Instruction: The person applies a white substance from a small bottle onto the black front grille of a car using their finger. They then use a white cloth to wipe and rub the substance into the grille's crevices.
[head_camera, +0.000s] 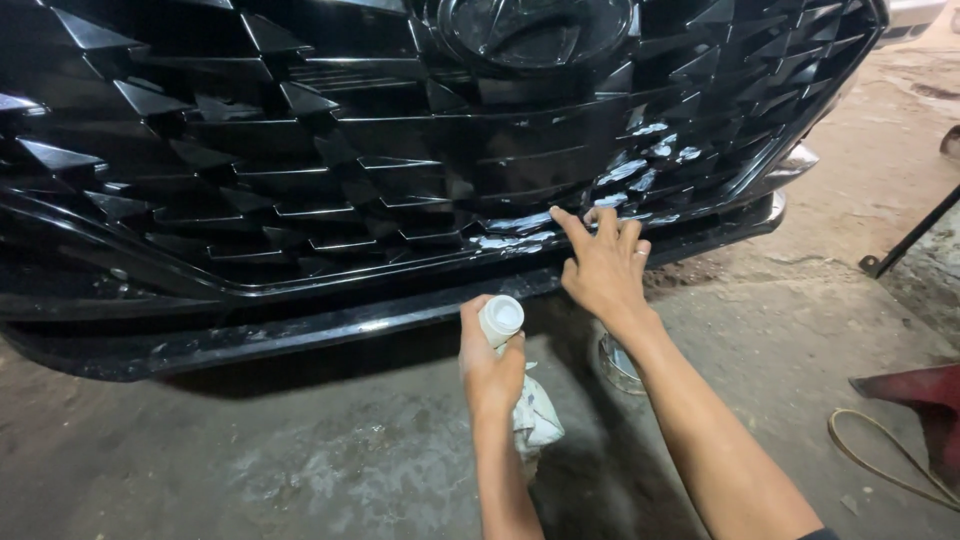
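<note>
Head view: black car grille filling the upper frame, white paste smeared over its lower right vanes, from beside the emblem down to the bottom edge. Right hand spread flat, fingertips pressed on the lowest smears, holding nothing, grip fully open. Left hand just below and nearer, closed around a small white bottle, cap up, with a crumpled pale cloth bunched under the palm and hanging down. Judging by the spread: paste laid on only a patch at the right; centre and left of the grille glossy and untouched, so most of the surface left, and the smears themselves not yet rubbed out. Black bumper lip running below the grille, low over the dusty concrete floor. Shiny metal object on the floor behind the right forearm, partly hidden, kind unclear. Far right: dark metal stand leg, red metal piece, looped tan cord, all well apart from the hands. Deep angled vanes making tight pockets for fingers.
</note>
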